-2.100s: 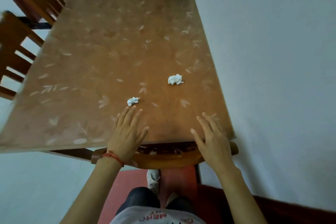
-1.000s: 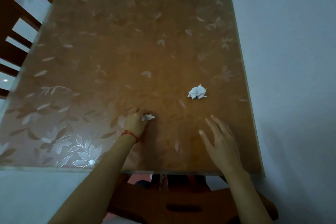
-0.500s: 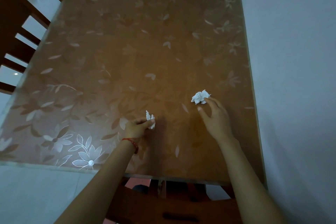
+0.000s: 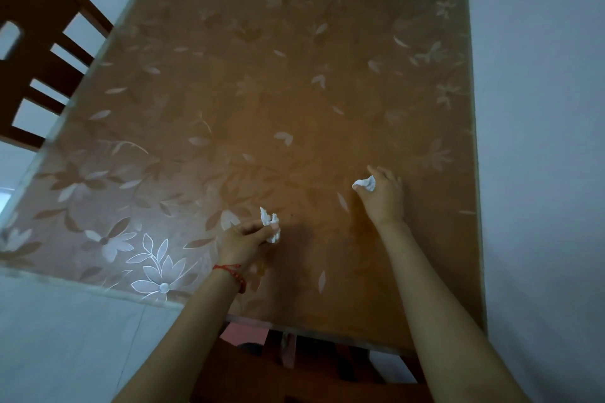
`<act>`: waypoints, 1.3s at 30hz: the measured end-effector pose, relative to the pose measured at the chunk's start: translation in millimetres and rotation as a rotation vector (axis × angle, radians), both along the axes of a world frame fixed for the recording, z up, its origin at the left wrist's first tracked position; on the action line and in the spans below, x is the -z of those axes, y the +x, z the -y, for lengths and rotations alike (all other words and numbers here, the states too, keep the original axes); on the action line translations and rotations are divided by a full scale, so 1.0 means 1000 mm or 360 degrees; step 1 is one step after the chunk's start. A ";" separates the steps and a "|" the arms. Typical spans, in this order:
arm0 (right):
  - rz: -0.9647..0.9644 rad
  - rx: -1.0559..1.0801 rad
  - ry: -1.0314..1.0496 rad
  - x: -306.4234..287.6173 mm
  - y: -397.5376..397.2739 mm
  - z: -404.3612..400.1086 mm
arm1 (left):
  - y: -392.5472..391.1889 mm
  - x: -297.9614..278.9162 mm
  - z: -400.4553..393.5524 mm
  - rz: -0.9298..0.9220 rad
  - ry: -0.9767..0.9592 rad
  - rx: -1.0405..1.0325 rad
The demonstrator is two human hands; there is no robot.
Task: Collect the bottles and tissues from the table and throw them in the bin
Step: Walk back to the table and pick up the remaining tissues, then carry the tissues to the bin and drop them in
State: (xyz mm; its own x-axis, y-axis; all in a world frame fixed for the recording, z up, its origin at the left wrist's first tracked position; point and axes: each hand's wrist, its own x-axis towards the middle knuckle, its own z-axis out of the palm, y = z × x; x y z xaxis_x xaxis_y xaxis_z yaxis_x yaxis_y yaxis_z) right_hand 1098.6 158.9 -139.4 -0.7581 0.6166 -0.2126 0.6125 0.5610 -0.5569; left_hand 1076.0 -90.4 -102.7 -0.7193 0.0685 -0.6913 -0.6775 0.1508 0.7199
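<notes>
Head view: the left hand [image 4: 244, 240] has its grip clenched around a crumpled tissue [image 4: 270, 224] above the bench [image 4: 262, 91], while the right hand [image 4: 383, 195] pinches a second tissue [image 4: 365, 184] nearer the wall [image 4: 540, 141]. Chairs [image 4: 39, 52] flank the bench's left edge.
</notes>
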 end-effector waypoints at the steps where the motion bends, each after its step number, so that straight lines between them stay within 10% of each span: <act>1: -0.0010 -0.0003 0.0026 0.001 0.000 0.000 | 0.000 0.000 0.002 -0.0008 -0.0007 -0.0017; 20: -0.0448 0.0421 -0.1018 -0.038 0.018 0.044 | 0.015 -0.020 0.015 -0.0135 0.0081 -0.0219; 39: -0.0514 -0.0181 -0.1187 -0.100 0.003 0.157 | 0.035 -0.066 0.111 -0.0446 0.0185 -0.0710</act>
State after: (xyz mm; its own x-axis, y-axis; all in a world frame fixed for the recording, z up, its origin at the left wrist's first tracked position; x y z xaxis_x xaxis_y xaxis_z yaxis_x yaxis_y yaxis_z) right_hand 1102.0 2.2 -39.0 -0.9014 0.3151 -0.2970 0.3199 0.0224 -0.9472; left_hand 1110.9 -200.9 -36.5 -0.8518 -0.2213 -0.4748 -0.4371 -0.1994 0.8770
